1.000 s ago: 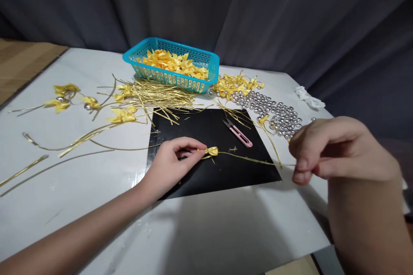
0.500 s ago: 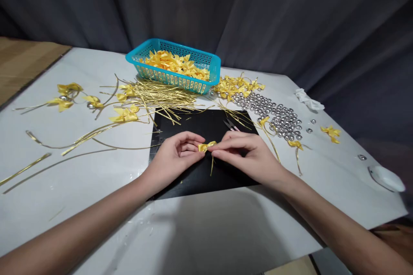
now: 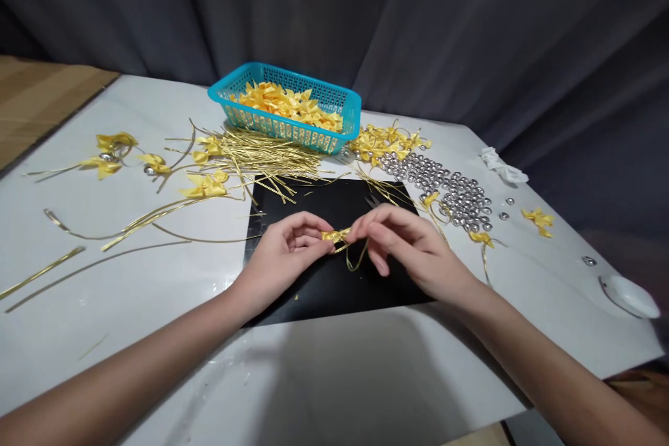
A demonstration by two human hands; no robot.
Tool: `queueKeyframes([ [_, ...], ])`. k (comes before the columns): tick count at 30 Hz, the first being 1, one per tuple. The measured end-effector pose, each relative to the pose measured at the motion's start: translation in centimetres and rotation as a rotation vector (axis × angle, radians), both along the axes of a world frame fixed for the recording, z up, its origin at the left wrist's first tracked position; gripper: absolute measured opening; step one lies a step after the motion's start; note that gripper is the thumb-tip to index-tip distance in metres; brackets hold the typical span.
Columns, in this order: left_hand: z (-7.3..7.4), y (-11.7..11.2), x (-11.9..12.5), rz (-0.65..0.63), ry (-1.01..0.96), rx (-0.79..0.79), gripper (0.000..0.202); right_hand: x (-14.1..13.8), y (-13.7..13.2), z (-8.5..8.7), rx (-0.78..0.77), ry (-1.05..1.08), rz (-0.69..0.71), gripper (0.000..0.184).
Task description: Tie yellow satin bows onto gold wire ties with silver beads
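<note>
The left hand (image 3: 285,249) and right hand (image 3: 415,251) both pinch the yellow bow (image 3: 335,234) just above the black mat (image 3: 324,293); its gold wire (image 3: 357,263), straight a moment earlier, now curls into a loop.

The right hand (image 3: 402,244) came in from the far right to meet the left hand (image 3: 285,254) at the bow (image 3: 336,235); the gold wire (image 3: 357,261), once stretched straight, curled into a loop.

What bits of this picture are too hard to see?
- Head view: middle of the yellow bow, covered by fingertips of the left hand and right hand.
- Head view: tool behind the right hand; only its blade tips show.
- Head view: silver pieces, too small to identify.
</note>
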State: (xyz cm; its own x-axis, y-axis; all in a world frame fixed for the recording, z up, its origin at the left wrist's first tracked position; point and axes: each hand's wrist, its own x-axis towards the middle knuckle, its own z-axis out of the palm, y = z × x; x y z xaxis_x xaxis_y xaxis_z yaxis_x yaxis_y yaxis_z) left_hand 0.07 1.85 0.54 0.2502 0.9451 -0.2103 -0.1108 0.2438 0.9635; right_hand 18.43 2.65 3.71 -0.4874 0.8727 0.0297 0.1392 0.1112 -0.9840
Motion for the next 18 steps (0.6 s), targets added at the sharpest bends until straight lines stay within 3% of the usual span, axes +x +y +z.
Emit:
queueKeyframes([
  [2,0.1,0.0,0.0,0.044,-0.014,-0.009,0.018,-0.1,-0.4,0.1,-0.101,0.075,0.005,0.019],
  [4,0.1,0.0,0.0,0.039,-0.026,-0.017,0.018,-0.4,-0.7,-0.1,-0.103,0.029,-0.002,0.021],
  [18,0.3,-0.2,0.1,0.042,-0.044,-0.062,0.022,-1.0,-1.6,-1.1,0.248,-0.393,-0.104,0.02],
])
